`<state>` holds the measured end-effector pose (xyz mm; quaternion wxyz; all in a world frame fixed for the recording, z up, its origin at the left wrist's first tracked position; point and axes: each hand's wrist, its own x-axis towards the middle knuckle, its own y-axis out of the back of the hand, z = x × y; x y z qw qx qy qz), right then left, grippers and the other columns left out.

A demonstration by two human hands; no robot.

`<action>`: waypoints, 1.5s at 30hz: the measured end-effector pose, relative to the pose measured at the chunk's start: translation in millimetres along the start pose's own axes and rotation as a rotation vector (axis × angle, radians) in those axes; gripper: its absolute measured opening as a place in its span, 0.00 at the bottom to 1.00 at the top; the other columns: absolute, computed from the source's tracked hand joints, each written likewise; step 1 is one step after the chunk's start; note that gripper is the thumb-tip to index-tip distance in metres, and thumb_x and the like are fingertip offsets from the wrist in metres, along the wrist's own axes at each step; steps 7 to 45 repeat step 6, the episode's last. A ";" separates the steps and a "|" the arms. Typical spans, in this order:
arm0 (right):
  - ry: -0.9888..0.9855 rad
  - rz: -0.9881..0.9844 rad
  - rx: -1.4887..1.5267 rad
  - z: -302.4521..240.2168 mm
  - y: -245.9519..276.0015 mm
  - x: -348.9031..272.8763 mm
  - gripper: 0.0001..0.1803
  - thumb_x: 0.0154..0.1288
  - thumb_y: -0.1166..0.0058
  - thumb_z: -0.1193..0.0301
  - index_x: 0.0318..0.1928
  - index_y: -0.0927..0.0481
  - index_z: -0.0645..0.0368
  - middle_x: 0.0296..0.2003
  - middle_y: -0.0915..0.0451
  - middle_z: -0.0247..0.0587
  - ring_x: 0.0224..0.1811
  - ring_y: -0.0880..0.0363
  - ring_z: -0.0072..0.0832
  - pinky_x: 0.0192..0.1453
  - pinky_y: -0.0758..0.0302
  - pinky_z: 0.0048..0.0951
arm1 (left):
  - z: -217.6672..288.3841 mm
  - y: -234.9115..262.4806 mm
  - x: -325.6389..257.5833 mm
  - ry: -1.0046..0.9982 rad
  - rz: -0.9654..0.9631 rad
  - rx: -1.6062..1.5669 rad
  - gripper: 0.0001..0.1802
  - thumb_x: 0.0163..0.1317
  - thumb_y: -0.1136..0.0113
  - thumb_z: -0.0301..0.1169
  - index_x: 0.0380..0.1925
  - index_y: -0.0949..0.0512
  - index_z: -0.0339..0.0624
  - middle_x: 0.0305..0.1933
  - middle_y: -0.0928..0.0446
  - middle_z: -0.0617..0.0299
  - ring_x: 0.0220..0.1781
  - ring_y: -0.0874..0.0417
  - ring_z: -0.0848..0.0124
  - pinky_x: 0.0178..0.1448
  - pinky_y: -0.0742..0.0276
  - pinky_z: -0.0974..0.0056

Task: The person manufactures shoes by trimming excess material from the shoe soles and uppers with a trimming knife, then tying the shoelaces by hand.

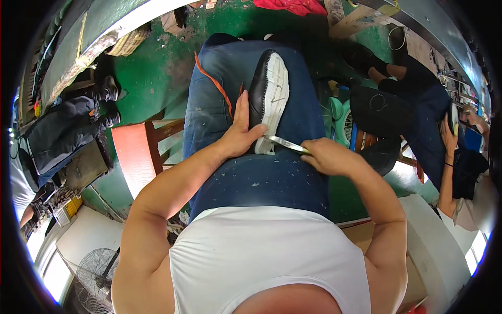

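Note:
A black shoe with its pale, unfinished underside turned up lies across my lap, toe pointing away from me. My left hand grips it near the heel, the fingers stretched along its left side and the thumb on the edge of the underside. In my right hand is a silver metal hand tool with a yellowish handle. The tool's metal end meets the heel area beside my left thumb; its exact kind is not clear. A thin curved line, like thread or wire, shows on the underside.
An orange strip lies on my left thigh. A reddish wooden piece stands to my left, and a green round-framed object to my right. People sit on both sides; the right one's hand holds a shoe. A fan is at lower left.

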<state>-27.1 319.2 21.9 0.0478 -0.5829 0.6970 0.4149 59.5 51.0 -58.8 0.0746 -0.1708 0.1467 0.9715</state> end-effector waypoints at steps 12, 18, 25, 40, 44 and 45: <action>-0.145 0.180 0.442 -26.2 60.3 21.6 0.18 0.72 0.46 0.58 0.41 0.24 0.64 0.28 0.18 0.48 0.31 0.17 0.40 0.38 0.24 0.41 | 6.4 -4.0 -4.7 0.024 0.036 -0.075 0.57 0.65 0.38 0.34 0.77 0.73 0.39 0.80 0.65 0.39 0.83 0.63 0.50 0.82 0.59 0.56; -0.145 0.180 0.442 -26.2 60.3 21.6 0.18 0.72 0.46 0.58 0.41 0.24 0.64 0.28 0.18 0.48 0.31 0.17 0.40 0.38 0.24 0.41 | 6.4 -4.0 -4.7 0.024 0.036 -0.075 0.57 0.65 0.38 0.34 0.77 0.73 0.39 0.80 0.65 0.39 0.83 0.63 0.50 0.82 0.59 0.56; -0.145 0.180 0.442 -26.2 60.3 21.6 0.18 0.72 0.46 0.58 0.41 0.24 0.64 0.28 0.18 0.48 0.31 0.17 0.40 0.38 0.24 0.41 | 6.4 -4.0 -4.7 0.024 0.036 -0.075 0.57 0.65 0.38 0.34 0.77 0.73 0.39 0.80 0.65 0.39 0.83 0.63 0.50 0.82 0.59 0.56; -0.145 0.180 0.442 -26.2 60.3 21.6 0.18 0.72 0.46 0.58 0.41 0.24 0.64 0.28 0.18 0.48 0.31 0.17 0.40 0.38 0.24 0.41 | 6.4 -4.0 -4.7 0.024 0.036 -0.075 0.57 0.65 0.38 0.34 0.77 0.73 0.39 0.80 0.65 0.39 0.83 0.63 0.50 0.82 0.59 0.56; -0.145 0.180 0.442 -26.2 60.3 21.6 0.18 0.72 0.46 0.58 0.41 0.24 0.64 0.28 0.18 0.48 0.31 0.17 0.40 0.38 0.24 0.41 | 6.4 -4.0 -4.7 0.024 0.036 -0.075 0.57 0.65 0.38 0.34 0.77 0.73 0.39 0.80 0.65 0.39 0.83 0.63 0.50 0.82 0.59 0.56; -0.145 0.180 0.442 -26.2 60.3 21.6 0.18 0.72 0.46 0.58 0.41 0.24 0.64 0.28 0.18 0.48 0.31 0.17 0.40 0.38 0.24 0.41 | 6.4 -4.0 -4.7 0.024 0.036 -0.075 0.57 0.65 0.38 0.34 0.77 0.73 0.39 0.80 0.65 0.39 0.83 0.63 0.50 0.82 0.59 0.56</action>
